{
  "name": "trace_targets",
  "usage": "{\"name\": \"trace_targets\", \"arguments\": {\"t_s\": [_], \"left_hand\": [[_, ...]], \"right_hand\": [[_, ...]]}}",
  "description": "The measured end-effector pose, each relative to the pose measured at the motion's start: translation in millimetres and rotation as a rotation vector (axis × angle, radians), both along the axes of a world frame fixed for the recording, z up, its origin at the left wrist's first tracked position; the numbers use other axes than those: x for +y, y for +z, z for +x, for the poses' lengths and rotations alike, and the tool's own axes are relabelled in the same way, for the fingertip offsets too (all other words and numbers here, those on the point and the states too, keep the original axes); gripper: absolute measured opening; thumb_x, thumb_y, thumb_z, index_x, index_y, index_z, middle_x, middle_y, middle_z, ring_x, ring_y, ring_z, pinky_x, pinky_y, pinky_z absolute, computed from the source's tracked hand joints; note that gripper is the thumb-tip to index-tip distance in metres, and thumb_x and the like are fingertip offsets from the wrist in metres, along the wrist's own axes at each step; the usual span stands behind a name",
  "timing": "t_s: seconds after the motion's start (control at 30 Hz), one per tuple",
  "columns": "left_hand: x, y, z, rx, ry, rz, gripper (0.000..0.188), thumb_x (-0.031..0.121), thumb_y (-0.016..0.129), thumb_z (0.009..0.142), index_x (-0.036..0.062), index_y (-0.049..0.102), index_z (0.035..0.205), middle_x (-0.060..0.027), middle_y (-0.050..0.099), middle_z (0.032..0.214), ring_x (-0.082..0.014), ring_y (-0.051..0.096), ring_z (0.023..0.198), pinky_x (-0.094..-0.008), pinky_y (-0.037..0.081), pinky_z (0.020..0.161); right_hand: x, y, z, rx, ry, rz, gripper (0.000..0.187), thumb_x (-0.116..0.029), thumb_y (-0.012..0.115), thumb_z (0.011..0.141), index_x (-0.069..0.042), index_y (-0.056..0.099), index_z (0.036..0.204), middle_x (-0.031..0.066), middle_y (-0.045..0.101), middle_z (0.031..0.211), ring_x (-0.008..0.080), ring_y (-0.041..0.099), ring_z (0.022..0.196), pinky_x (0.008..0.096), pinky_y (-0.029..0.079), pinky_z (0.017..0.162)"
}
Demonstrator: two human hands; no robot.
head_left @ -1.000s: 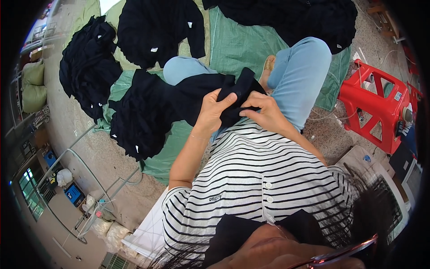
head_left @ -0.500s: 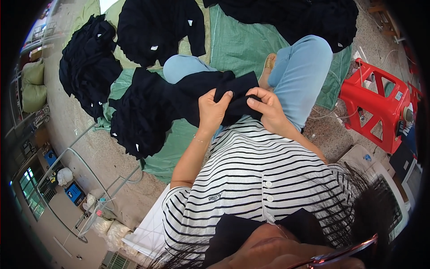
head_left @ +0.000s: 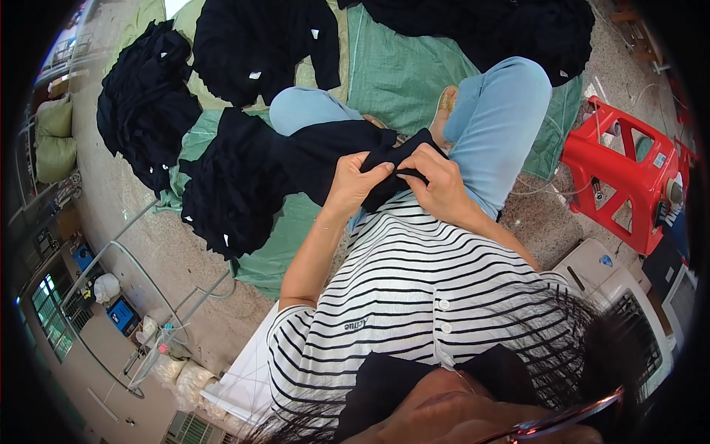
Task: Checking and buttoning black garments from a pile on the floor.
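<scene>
Across my lap lies a dark navy garment (head_left: 318,152), its far end running left into a crumpled heap of dark cloth (head_left: 233,185). My left hand (head_left: 355,177) pinches an edge of it between thumb and fingers. Close beside it, my right hand (head_left: 435,181) is closed on the same garment, thumb and forefinger meeting at a fold. The two hands nearly touch, with the cloth bunched between them. What the fingertips grip exactly is partly hidden by the folds.
More piles of dark garments with small white tags (head_left: 140,111) lie on green woven sheeting (head_left: 396,63) beyond my knees. A red plastic stool (head_left: 621,174) stands at the right, near a beige boxy appliance (head_left: 599,270). Metal tube framing (head_left: 148,277) stands at the left.
My right hand has moved slightly left, nearer my left hand, and turned so its back faces up. My left hand has shifted a little right and downward. The cloth between them is folded differently.
</scene>
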State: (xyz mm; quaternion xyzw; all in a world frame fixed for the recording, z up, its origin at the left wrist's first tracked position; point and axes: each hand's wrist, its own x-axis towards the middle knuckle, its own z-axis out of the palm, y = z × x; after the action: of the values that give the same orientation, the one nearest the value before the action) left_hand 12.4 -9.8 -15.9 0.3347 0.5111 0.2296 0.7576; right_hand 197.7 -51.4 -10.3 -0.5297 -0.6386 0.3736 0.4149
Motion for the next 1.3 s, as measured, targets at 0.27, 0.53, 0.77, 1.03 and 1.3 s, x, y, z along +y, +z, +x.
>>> {"name": "trace_targets", "arguments": {"t_s": [0.27,0.53,0.77,1.03,1.3], "left_hand": [[-6.3,3.4,7.4,-0.118,0.175,-0.097,0.011,0.006,0.068,0.090,0.0014,0.066,0.080,0.0080,0.057,0.074,0.0007,0.046,0.063,-0.0177,0.035,0.054],[-4.2,-4.9,-1.2,0.038,-0.056,0.085,0.014,0.009,0.066,0.092,0.0006,0.066,0.081,0.0083,0.056,0.073,0.0007,0.044,0.064,-0.0187,0.034,0.053],[-14.4,-2.8,2.2,0.104,-0.064,0.197,0.019,0.016,0.068,0.093,-0.0022,0.068,0.089,0.0069,0.059,0.076,-0.0010,0.045,0.069,-0.0193,0.038,0.057],[-17.2,4.8,-4.9,0.088,-0.108,0.166,0.017,0.014,0.072,0.090,-0.0027,0.069,0.091,0.0064,0.061,0.077,-0.0017,0.049,0.070,-0.0196,0.041,0.059],[-25.4,-0.4,-4.9,0.183,-0.128,0.228,0.014,0.011,0.070,0.090,-0.0025,0.066,0.087,0.0038,0.061,0.074,-0.0043,0.048,0.067,-0.0232,0.042,0.059]], "right_hand": [[1.4,0.1,-0.2,0.061,-0.002,-0.001,0.023,0.010,0.072,0.069,0.001,0.064,0.089,0.0111,0.058,0.078,0.0258,0.059,0.069,0.0333,0.047,0.058],[0.8,-2.2,-2.5,0.020,0.012,0.047,0.024,0.008,0.074,0.069,0.001,0.065,0.090,0.0097,0.057,0.076,0.0241,0.059,0.067,0.0326,0.046,0.057],[0.9,-4.3,0.3,0.014,0.031,-0.024,0.020,0.002,0.074,0.071,0.000,0.065,0.090,0.0095,0.058,0.078,0.0270,0.061,0.065,0.0348,0.048,0.056],[0.4,-4.8,5.8,0.080,0.098,-0.127,0.020,0.002,0.072,0.072,0.000,0.067,0.091,0.0097,0.061,0.080,0.0257,0.063,0.068,0.0334,0.049,0.058],[-0.8,-2.4,10.0,0.076,0.142,-0.139,0.019,0.003,0.070,0.074,-0.001,0.067,0.092,0.0095,0.061,0.080,0.0253,0.063,0.069,0.0334,0.049,0.059]]}}
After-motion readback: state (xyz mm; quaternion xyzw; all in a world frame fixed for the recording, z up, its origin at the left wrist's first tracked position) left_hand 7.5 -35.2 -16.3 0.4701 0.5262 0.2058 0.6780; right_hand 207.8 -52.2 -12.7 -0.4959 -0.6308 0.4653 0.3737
